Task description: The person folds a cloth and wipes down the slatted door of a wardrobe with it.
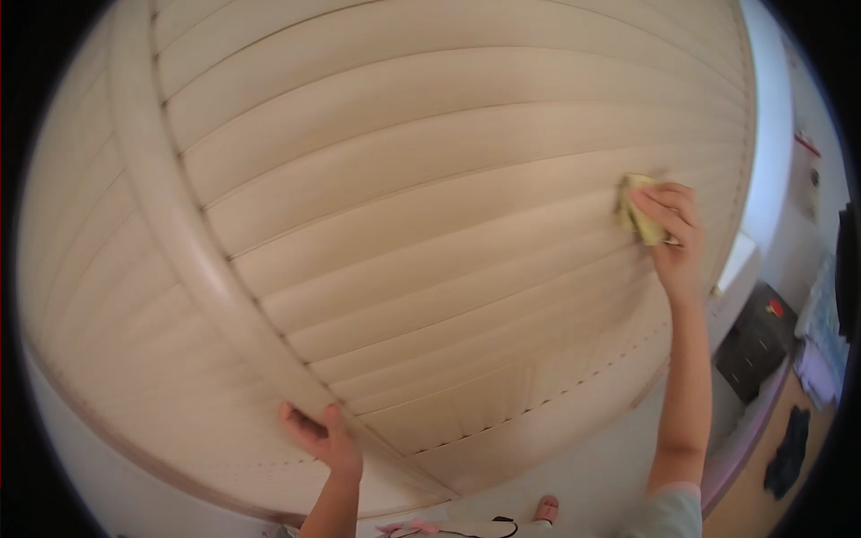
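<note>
A large cream panel with padded-looking horizontal slats [417, 195] fills most of the view, crossed at the left by a smooth raised upright strip [202, 276]. At the right, my right hand [676, 228] presses a folded yellow cloth [642, 212] against the slats. Low and left of centre, my left hand [326, 437] is at the lower part of the upright strip, fingers apart and holding nothing; whether its fingers touch the surface is hard to tell.
Beyond the panel's right edge stand a dark drawer cabinet [753, 343] with a red object [775, 308] on it and a heap of light fabric [817, 370]. Dark clothing [788, 454] lies on a wood-coloured surface. A foot in a pink slipper [548, 509] shows below.
</note>
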Action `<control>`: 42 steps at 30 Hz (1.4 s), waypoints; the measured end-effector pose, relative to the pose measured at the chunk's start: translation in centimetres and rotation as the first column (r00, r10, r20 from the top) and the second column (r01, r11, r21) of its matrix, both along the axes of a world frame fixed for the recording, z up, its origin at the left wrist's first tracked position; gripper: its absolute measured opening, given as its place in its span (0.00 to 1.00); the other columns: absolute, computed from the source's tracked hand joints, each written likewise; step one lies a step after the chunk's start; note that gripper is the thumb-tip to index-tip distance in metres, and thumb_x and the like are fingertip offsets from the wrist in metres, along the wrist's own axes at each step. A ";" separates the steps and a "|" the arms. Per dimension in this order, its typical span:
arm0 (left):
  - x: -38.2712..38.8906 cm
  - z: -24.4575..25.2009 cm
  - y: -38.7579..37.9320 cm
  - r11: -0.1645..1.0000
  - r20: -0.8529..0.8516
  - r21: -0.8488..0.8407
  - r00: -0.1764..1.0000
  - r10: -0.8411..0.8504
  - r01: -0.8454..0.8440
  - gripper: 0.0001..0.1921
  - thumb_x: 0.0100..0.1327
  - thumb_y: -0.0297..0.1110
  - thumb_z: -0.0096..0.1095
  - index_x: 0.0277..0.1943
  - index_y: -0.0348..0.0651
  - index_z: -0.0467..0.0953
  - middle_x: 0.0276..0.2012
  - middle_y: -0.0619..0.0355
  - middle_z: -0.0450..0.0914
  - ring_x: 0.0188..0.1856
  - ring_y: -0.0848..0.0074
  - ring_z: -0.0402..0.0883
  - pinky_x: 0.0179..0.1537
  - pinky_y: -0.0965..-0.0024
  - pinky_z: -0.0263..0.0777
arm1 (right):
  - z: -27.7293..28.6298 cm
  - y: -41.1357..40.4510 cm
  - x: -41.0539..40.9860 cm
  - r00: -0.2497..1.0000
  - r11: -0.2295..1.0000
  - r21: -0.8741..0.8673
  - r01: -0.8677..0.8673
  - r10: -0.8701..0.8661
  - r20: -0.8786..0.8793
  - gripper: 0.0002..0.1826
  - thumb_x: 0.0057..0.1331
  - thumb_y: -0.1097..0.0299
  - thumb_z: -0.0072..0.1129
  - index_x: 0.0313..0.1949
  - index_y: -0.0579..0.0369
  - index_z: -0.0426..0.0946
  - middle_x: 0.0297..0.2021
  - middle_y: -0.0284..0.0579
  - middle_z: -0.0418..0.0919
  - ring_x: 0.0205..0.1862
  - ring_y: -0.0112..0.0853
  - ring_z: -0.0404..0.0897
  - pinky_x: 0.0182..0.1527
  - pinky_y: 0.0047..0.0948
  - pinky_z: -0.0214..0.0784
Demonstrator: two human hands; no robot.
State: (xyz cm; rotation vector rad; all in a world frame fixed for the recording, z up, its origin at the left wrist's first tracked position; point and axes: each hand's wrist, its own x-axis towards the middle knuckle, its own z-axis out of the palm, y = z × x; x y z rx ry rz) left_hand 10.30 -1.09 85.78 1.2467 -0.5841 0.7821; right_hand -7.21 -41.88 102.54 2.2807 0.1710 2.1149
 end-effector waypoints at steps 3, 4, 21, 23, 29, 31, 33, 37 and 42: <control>-0.3 0.2 -0.6 0.999 -0.024 -0.046 1.000 -0.008 0.007 0.29 0.66 0.36 0.62 0.64 0.38 0.56 0.56 0.54 0.67 0.56 0.74 0.67 0.60 0.70 0.59 | 0.4 4.0 1.3 1.000 0.999 -0.041 0.017 -0.017 -0.013 0.25 0.44 0.79 0.63 0.45 0.45 0.85 0.40 0.38 0.79 0.46 0.39 0.73 0.46 0.34 0.70; -0.4 0.4 -0.8 0.997 -0.031 -0.064 0.998 -0.048 0.046 0.30 0.66 0.37 0.64 0.63 0.38 0.57 0.54 0.55 0.67 0.55 0.74 0.67 0.59 0.70 0.60 | 0.5 5.9 2.3 0.999 0.992 -0.118 0.040 -0.041 -0.006 0.25 0.44 0.77 0.63 0.45 0.45 0.85 0.39 0.37 0.79 0.45 0.38 0.73 0.45 0.34 0.70; 0.4 -0.4 0.2 0.992 0.052 -0.015 0.991 -0.122 0.123 0.34 0.60 0.24 0.69 0.65 0.39 0.56 0.58 0.54 0.65 0.58 0.71 0.66 0.60 0.67 0.60 | 0.9 17.5 6.7 0.998 0.973 -0.228 0.020 -0.032 -0.049 0.26 0.41 0.75 0.67 0.44 0.43 0.85 0.41 0.31 0.79 0.46 0.36 0.72 0.50 0.34 0.60; 0.5 -0.3 -0.1 0.995 0.042 -0.028 0.994 -0.099 0.101 0.34 0.60 0.24 0.69 0.65 0.39 0.56 0.58 0.54 0.64 0.58 0.71 0.66 0.60 0.67 0.60 | 0.7 17.9 7.9 0.999 0.978 -0.202 -0.044 0.041 -0.022 0.26 0.42 0.71 0.65 0.45 0.41 0.85 0.42 0.30 0.79 0.45 0.35 0.72 0.49 0.35 0.59; 0.2 -0.9 -2.0 0.982 -0.005 -0.101 0.987 -0.160 0.158 0.33 0.62 0.27 0.67 0.66 0.38 0.55 0.58 0.52 0.65 0.59 0.71 0.66 0.61 0.68 0.60 | 0.2 25.1 12.0 0.989 0.957 -0.252 -0.142 0.150 0.012 0.21 0.49 0.65 0.61 0.46 0.38 0.83 0.45 0.28 0.79 0.43 0.31 0.73 0.45 0.35 0.63; 0.2 -0.7 -1.0 0.980 -0.020 -0.106 0.984 -0.174 0.171 0.32 0.64 0.30 0.65 0.66 0.37 0.55 0.58 0.52 0.67 0.59 0.71 0.67 0.61 0.68 0.59 | 0.3 26.5 12.6 0.993 0.970 -0.221 -0.104 0.114 0.033 0.21 0.50 0.64 0.61 0.46 0.38 0.83 0.45 0.27 0.79 0.43 0.30 0.73 0.45 0.35 0.63; 0.0 -0.2 0.2 0.991 -0.034 -0.071 0.993 -0.115 0.112 0.31 0.66 0.32 0.63 0.66 0.35 0.55 0.59 0.52 0.67 0.60 0.70 0.66 0.62 0.68 0.59 | -0.4 25.4 13.2 0.976 0.949 -0.261 -0.175 0.202 0.077 0.20 0.51 0.64 0.61 0.47 0.36 0.83 0.46 0.25 0.78 0.44 0.29 0.73 0.46 0.35 0.62; -0.4 0.1 -0.5 0.997 -0.012 -0.043 0.997 -0.071 0.071 0.33 0.64 0.34 0.66 0.66 0.37 0.55 0.57 0.52 0.66 0.57 0.70 0.68 0.60 0.68 0.61 | -0.7 16.2 8.5 0.998 0.977 -0.205 -0.054 0.055 0.003 0.28 0.42 0.74 0.68 0.47 0.38 0.84 0.46 0.29 0.78 0.48 0.37 0.70 0.50 0.34 0.66; -0.4 -0.1 -1.4 0.999 0.047 -0.023 0.999 -0.022 0.024 0.32 0.66 0.36 0.64 0.66 0.34 0.56 0.58 0.52 0.67 0.59 0.71 0.67 0.61 0.68 0.60 | -2.1 4.0 2.3 0.990 0.987 0.153 0.044 -0.063 0.123 0.27 0.49 0.83 0.65 0.49 0.46 0.83 0.47 0.42 0.78 0.54 0.40 0.72 0.57 0.37 0.66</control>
